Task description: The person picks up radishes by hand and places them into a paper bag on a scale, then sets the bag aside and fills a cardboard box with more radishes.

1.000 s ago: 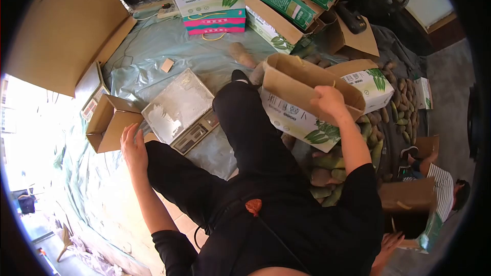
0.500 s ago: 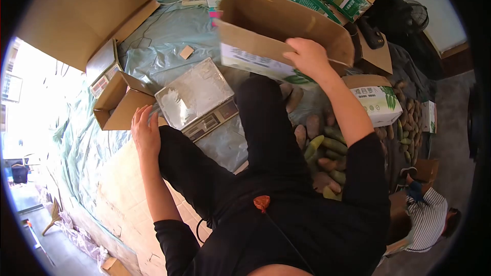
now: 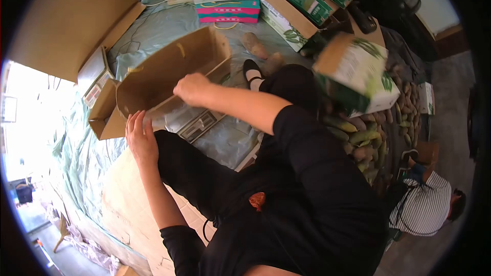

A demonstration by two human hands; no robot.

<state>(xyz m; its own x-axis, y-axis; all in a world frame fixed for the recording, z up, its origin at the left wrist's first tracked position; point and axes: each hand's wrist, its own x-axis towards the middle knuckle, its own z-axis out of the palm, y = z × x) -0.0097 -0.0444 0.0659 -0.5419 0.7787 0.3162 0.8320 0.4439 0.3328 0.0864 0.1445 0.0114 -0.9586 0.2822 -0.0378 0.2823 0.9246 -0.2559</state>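
An open cardboard box (image 3: 176, 64) with yellow cord loops inside is over the weighing scale (image 3: 200, 125), hiding most of the scale's metal plate. My right hand (image 3: 193, 90) is closed on the box's near wall at its upper edge. At the box's near left corner is my left hand (image 3: 141, 135), its fingers stretched out and holding nothing, beside my bent left knee. A smaller open carton (image 3: 105, 115) stands just left of the box.
Green-and-white printed boxes (image 3: 307, 2) stand at the back. A blurred printed carton (image 3: 353, 69) overlaps another at right, above piled green radishes (image 3: 365, 135). A person in a striped top (image 3: 423, 207) is at lower right. Pink-and-teal boxes (image 3: 228, 13) sit at the back.
My right hand has carried the open box leftward, over the scale. My right knee has swung right, and a blurred printed carton now shows at the right. My left hand has barely moved.
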